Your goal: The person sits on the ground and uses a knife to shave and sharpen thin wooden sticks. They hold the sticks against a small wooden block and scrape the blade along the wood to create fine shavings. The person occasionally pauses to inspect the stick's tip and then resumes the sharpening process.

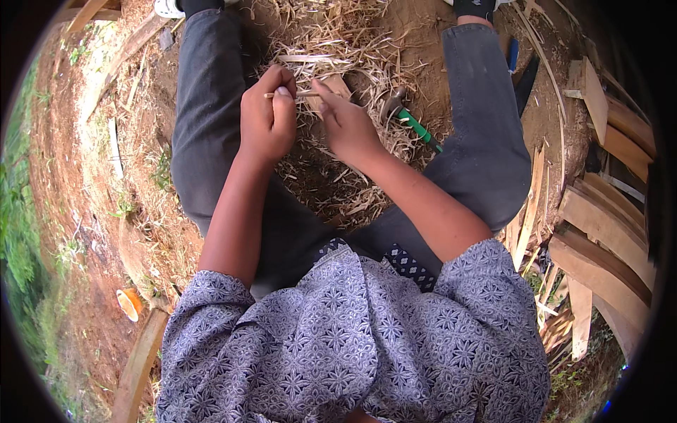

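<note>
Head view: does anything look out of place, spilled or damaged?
An orange, cup-like object lies tilted on the dirt at the person's left, its bright colour standing out there. Loose shavings litter the area between the legs. The thin stick in the left hand shows no clear break.

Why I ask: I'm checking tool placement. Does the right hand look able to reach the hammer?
Probably yes: the hammer lies near the right hand with nothing apparently between, though that hand seems to hold a stick.
</note>
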A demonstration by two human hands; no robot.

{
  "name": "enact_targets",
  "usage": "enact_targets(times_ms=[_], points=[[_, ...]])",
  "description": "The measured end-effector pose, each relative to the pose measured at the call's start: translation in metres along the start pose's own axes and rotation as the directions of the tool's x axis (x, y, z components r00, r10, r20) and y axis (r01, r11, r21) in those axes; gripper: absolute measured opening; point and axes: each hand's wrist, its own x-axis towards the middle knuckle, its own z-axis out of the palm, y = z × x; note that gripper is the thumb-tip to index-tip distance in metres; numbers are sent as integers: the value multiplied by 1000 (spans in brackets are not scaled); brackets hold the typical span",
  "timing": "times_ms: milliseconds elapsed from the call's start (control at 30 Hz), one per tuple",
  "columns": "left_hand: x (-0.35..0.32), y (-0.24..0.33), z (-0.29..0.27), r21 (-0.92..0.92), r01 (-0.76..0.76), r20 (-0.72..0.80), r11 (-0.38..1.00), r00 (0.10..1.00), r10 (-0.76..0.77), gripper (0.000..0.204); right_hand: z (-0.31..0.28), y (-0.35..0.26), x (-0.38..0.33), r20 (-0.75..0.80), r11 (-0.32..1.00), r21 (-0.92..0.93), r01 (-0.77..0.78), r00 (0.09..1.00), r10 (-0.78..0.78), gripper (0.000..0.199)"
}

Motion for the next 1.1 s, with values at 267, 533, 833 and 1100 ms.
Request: enact_targets(times_ms=[267, 533, 833, 1100], points=[[0, 5, 1, 9, 18, 16, 1000, 1000, -19, 22, 7, 10, -2, -73, 999, -14, 39, 997, -40, 47], [-1, 19, -8, 112, 94, 50, 989, 994, -100, 15, -3, 61, 6, -51, 983, -150, -109, 993, 102, 45], [-9, 4, -6, -193, 228, 32, 954, 974, -226, 18, -32, 77, 29, -242, 951, 224, -214, 933, 267, 36], [-8, 11, 4, 89, 55, 149, 994, 987, -68, 27, -12, 72, 21, -158, 969, 203, -142, 972, 176, 39]])
